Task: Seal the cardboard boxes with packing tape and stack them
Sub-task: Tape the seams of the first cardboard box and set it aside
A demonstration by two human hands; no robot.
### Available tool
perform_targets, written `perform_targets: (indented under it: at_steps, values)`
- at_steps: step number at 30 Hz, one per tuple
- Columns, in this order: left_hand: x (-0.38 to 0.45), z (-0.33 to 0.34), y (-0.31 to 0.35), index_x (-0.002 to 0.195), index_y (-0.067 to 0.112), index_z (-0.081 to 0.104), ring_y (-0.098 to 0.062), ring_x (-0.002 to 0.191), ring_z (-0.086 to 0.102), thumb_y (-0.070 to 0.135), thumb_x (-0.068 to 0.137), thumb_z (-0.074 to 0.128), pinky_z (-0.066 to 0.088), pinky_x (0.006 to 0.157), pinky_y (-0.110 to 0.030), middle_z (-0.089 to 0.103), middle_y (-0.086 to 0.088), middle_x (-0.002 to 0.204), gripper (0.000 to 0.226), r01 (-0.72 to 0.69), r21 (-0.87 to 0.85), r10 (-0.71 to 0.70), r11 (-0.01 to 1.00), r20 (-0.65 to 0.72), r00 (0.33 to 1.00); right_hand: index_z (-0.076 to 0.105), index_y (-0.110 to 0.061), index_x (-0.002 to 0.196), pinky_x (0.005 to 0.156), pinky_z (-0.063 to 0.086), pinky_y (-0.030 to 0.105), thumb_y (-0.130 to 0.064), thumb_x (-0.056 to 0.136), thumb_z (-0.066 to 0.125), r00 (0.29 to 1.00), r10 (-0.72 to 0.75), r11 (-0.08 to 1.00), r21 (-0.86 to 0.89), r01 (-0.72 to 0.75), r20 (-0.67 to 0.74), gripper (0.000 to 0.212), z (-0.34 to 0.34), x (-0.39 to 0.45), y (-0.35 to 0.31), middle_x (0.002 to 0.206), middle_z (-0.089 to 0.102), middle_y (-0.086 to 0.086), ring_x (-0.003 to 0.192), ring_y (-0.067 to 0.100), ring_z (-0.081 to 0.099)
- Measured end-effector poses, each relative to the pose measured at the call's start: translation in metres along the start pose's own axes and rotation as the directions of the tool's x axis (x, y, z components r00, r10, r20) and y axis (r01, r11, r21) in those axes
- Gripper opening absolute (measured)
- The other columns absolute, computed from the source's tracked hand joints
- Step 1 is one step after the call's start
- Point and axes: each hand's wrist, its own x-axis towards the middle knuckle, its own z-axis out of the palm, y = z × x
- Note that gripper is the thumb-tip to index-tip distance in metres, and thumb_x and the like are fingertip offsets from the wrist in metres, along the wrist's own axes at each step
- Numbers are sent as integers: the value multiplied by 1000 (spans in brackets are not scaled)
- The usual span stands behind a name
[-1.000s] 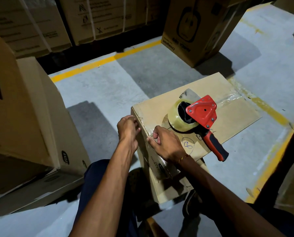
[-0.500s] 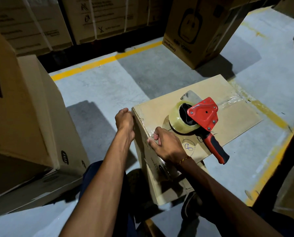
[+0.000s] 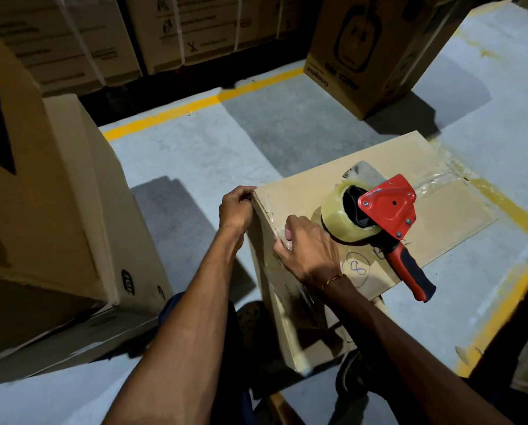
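Both hands work at the near-left top edge of the cardboard box (image 3: 290, 197). The left hand (image 3: 235, 207) sits at the box's far-left corner with its fingers curled in against the edge; it seems to pinch or press the tape there, though whether anything lies between the fingertips I cannot tell. The right hand (image 3: 305, 246) rests on the box top just beside the same edge, fingers bent, thumb and fingertips pinching down on the clear tape (image 3: 276, 233) where it folds over the edge onto the side panel.

Just beyond the right hand, the tape dispenser (image 3: 385, 216) lies on the lid, untouched: red guard facing up, yellowish roll toward the hands, red-and-black handle overhanging the near-right edge. A shiny strip of tape (image 3: 434, 182) already runs across the far part of the lid along the flap seam, and a circled handwritten mark sits near the right wrist.

The box stands on the grey floor (image 3: 195, 154) between yellow lines, close to the person's knees. Other printed cartons stand well apart: a large one on the left (image 3: 57, 210), one at the far right (image 3: 363, 56), and a strapped row along the back.

As a judgement, sealing of this box is nearly done, with the tape end being smoothed down. Stacking it has not begun, and nothing shows how many boxes remain.
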Motion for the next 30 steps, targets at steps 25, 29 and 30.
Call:
perform_targets:
  at_steps: [25, 29, 30]
  values:
    - [6, -13, -10, 94, 25, 71, -15, 95, 62, -8, 86, 43, 53, 90, -38, 71, 5, 99, 45, -21, 25, 18, 999, 127, 992, 48, -15, 113, 69, 36, 37, -36, 86, 62, 995, 56, 998, -8, -56, 83, 37, 9, 67, -27, 115, 56, 10, 96, 41, 61]
    - [2, -14, -5, 96, 24, 70, -14, 92, 61, -14, 85, 40, 51, 82, -31, 69, 4, 98, 49, -10, -3, 10, 1000, 161, 987, 51, -16, 110, 71, 39, 38, -45, 89, 57, 996, 60, 997, -47, -56, 71, 36, 6, 74, -25, 115, 63, 13, 100, 43, 61]
    - [1, -15, -4, 95, 23, 70, -14, 91, 60, -15, 85, 40, 50, 78, -28, 69, 4, 97, 49, -7, -11, 8, 1000, 164, 986, 54, -16, 112, 72, 38, 38, -47, 90, 56, 995, 68, 996, -63, -64, 73, 38, 5, 77, -26, 116, 64, 15, 103, 43, 60]
